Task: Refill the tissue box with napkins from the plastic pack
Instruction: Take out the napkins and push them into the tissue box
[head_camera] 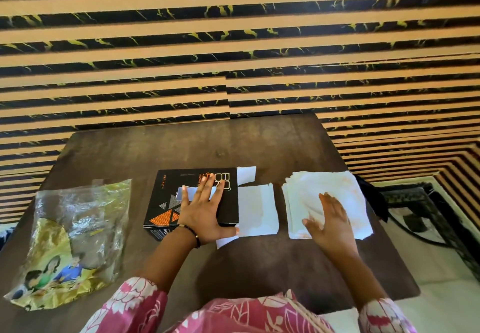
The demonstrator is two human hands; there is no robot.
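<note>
A black tissue box (166,203) with orange triangles lies flat in the middle of the dark table (259,260). My left hand (205,210) rests on its top with fingers spread straight, covering part of the slot. White flaps of the box's open right end stick out, and a napkin (259,210) lies there beside the box. To the right sits a stack of white napkins (311,190). My right hand (330,221) lies flat on this stack. The crumpled plastic pack (72,239) lies at the left.
The table stands against a wall of tan and black stripes (233,47). Off the table's right edge is a dark ornate piece of furniture (420,203) on a pale floor. The table's near edge meets my pink patterned clothing.
</note>
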